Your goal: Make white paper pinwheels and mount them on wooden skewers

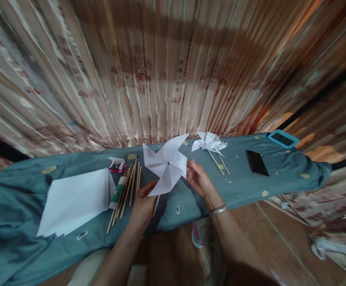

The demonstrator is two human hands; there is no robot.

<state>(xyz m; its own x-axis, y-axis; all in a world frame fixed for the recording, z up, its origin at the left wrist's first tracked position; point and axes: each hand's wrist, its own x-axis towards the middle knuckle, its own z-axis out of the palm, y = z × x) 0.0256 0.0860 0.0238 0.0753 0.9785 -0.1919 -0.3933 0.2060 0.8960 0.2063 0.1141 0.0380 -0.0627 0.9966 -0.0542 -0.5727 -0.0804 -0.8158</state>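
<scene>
Surface: a long, narrow top under a blue-green cloth, creased at left and gathered at the right end, with small yellow pineapple prints. Behind it hangs a pleated, pale curtain with reddish tree and flower prints. Dark bars cross at both sides. Brown floor with pale joint lines shows below, at right.

Writing: the curtain bears vertical columns of characters, too blurred to read. Small dark-and-white rectangles on the cloth appear to carry lettering, too small to make out. The green-and-white glue stick and the red-and-white box are likewise unreadable.

Hands: the white pinwheel is raised over the middle of the cloth. The left hand is closed on it at the lower left, fingertips hidden by paper. The right hand is half closed at the right blade's edge; whether it grips cannot be told.

Also on the cloth: paper at left, sticks beside the glue stick, two other pinwheels overlapping behind the right hand, a black phone, and a blue-framed device at far right.
</scene>
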